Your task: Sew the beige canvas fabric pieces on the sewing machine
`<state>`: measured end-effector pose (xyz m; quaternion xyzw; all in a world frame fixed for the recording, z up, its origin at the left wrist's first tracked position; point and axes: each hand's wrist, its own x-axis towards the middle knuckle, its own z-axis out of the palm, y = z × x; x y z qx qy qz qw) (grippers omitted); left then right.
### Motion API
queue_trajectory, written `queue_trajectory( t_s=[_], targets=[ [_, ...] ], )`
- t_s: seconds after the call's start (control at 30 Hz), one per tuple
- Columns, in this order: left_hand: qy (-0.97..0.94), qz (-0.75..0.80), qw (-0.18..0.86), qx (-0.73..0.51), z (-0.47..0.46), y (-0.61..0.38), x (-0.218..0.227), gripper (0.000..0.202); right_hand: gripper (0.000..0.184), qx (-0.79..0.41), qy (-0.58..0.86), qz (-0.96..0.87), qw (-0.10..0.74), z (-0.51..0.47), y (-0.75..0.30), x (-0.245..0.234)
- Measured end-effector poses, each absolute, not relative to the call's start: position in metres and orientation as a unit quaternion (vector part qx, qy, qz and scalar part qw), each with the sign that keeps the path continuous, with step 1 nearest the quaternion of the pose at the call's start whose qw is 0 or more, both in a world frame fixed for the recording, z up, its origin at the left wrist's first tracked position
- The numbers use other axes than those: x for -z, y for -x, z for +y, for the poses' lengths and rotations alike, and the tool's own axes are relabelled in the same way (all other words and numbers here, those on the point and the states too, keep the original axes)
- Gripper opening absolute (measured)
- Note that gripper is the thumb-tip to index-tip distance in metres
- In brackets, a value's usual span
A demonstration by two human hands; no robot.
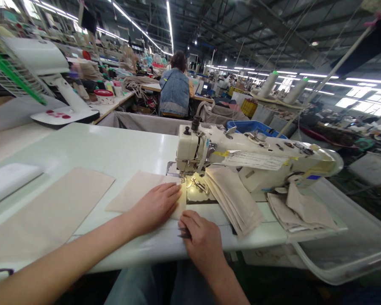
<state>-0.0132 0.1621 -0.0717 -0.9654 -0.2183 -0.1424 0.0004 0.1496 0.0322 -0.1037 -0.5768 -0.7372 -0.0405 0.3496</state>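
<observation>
My left hand (157,205) lies flat, fingers together and stretched, on a beige fabric piece (136,190) on the white table, pointing toward the needle of the cream sewing machine (241,159). My right hand (201,237) rests at the table's near edge with fingers curled around a small dark tool, likely thread snips (183,233). A stack of folded beige pieces (235,197) lies under the machine arm, right of the lit needle plate (195,188).
A large beige panel (51,212) lies on the table (114,148) at left. More fabric pieces (298,209) sit at the right end above a clear plastic bin (352,250). A person in a denim jacket (175,91) sits ahead, back turned. A white lamp (51,72) stands far left.
</observation>
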Motion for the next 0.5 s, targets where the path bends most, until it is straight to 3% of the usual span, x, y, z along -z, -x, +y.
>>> queue_trajectory(
  t_s=[0.13,0.5],
  targets=[
    [0.973,-0.171,-0.042,0.152,0.132,0.022,0.066,0.025,0.022,0.037,0.579,-0.744,0.331,0.032,-0.151,0.104],
    [0.978,-0.133,0.013,0.161,0.126,0.033,0.073,0.031,0.022,0.029,0.576,-0.748,0.328,0.035,-0.155,0.104]
  ],
)
